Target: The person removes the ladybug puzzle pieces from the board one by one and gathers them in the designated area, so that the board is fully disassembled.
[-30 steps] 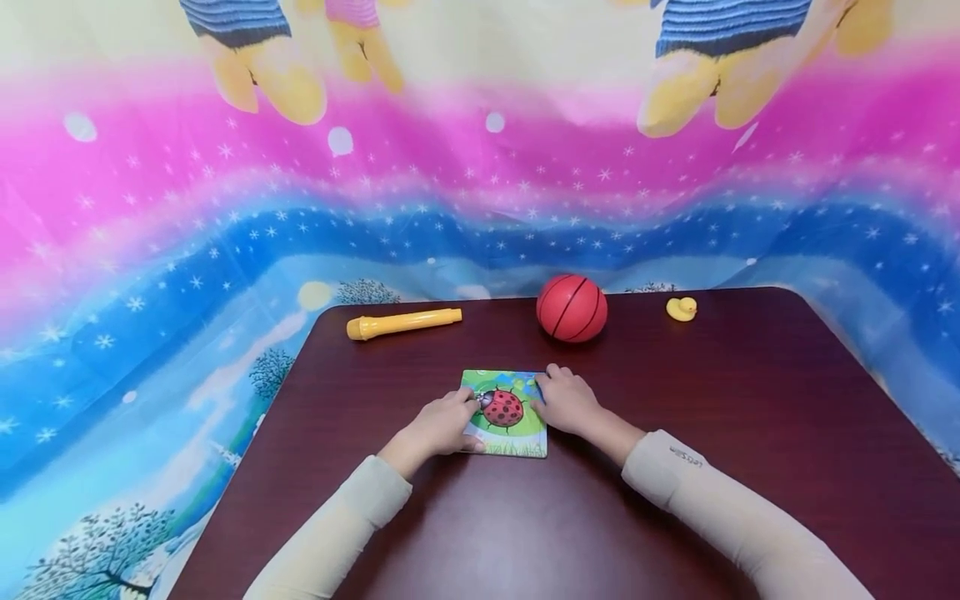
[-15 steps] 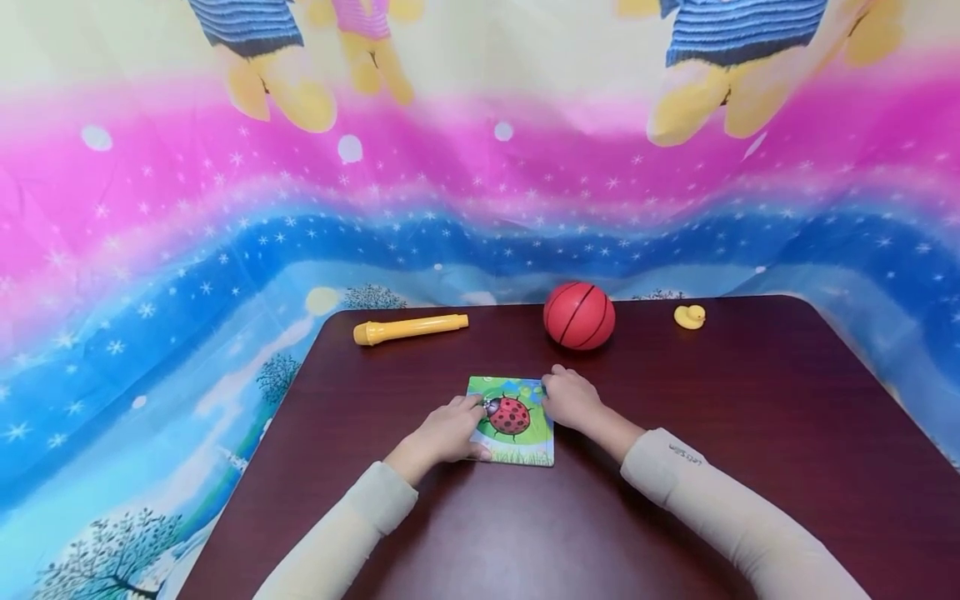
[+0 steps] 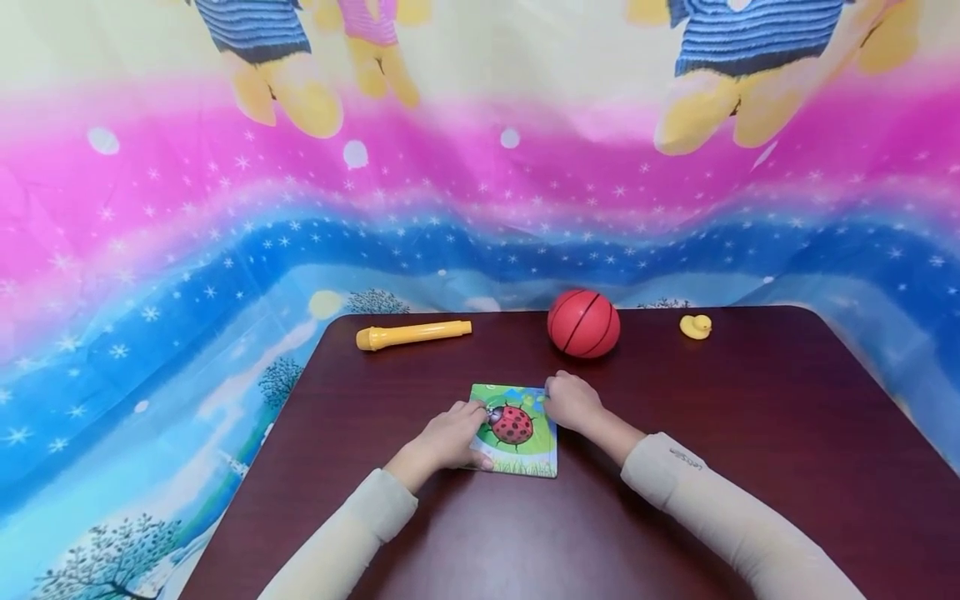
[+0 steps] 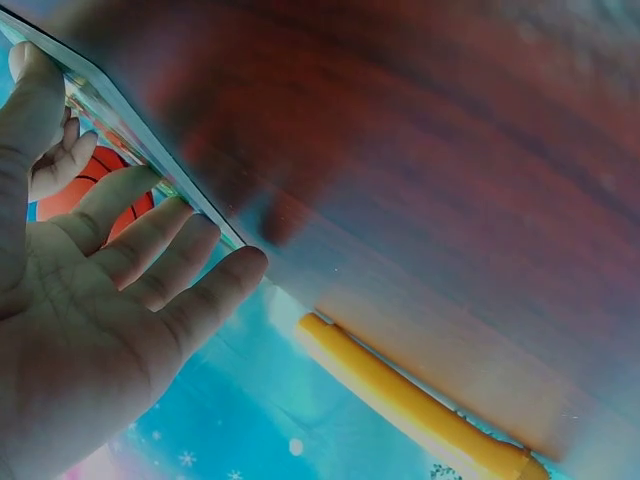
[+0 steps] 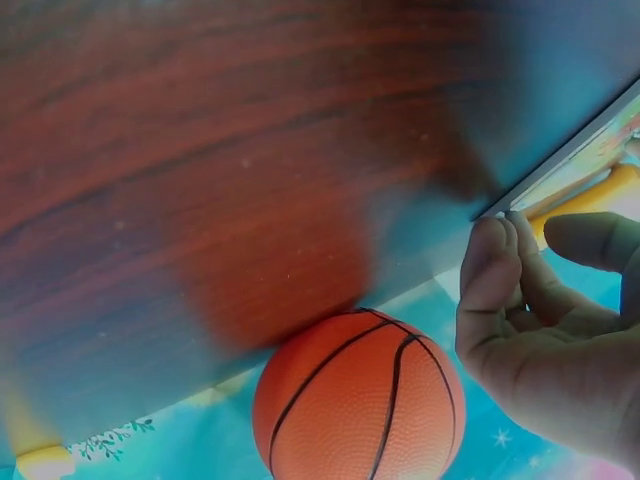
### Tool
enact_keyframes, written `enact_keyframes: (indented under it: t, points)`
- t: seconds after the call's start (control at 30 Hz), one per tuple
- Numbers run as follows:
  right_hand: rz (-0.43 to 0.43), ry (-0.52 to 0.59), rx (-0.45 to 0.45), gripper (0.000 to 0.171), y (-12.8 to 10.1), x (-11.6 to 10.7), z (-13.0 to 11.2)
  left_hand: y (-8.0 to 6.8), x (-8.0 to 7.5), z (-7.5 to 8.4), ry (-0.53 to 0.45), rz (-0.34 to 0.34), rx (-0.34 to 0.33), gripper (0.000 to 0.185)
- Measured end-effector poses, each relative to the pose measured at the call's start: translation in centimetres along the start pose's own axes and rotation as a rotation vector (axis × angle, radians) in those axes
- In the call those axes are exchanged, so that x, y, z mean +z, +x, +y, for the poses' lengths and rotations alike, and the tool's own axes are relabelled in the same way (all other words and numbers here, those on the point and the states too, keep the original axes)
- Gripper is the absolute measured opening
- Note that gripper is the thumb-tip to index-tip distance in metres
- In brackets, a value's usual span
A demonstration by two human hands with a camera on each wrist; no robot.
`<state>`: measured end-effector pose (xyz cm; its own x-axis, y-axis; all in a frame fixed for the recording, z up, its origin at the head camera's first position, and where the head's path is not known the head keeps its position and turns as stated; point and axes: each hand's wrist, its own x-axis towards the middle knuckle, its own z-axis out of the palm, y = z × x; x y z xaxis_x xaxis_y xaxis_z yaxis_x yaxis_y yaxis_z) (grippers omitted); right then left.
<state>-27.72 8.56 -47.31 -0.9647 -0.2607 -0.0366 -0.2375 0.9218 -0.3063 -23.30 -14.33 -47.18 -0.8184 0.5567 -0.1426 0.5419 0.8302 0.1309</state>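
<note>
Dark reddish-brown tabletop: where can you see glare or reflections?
Head view: pale glare on the dark reddish-brown tabletop, low in the picture; left wrist view: a blurry, finger-shaped patch beside the bare left hand, reflection or shadow unclear; right wrist view: a soft red reflection near the round orange-red ball with black lines.

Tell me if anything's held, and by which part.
The left hand touches the left edge of a thin, square, green ladybug board, and the right hand its right edge near the far corner; I can't tell if either grips.
</note>
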Motion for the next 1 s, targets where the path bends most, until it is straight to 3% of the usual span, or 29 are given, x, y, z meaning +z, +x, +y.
enact_keyframes:
  t: [0.2,0.47,1.0]
  points:
    - [0.024,0.048,0.021,0.007,-0.01,0.28,0.24,0.15,0.15,-0.01,0.018,0.006,0.009,0.089]
    - [0.034,0.046,0.024,0.005,0.03,0.31,0.15,0.27,-0.26,0.19,0.017,-0.040,-0.014,0.088]
    - [0.028,0.089,0.056,0.005,-0.69,-0.02,-0.21,0.71,-0.42,0.43,0.062,-0.066,-0.018,0.081]
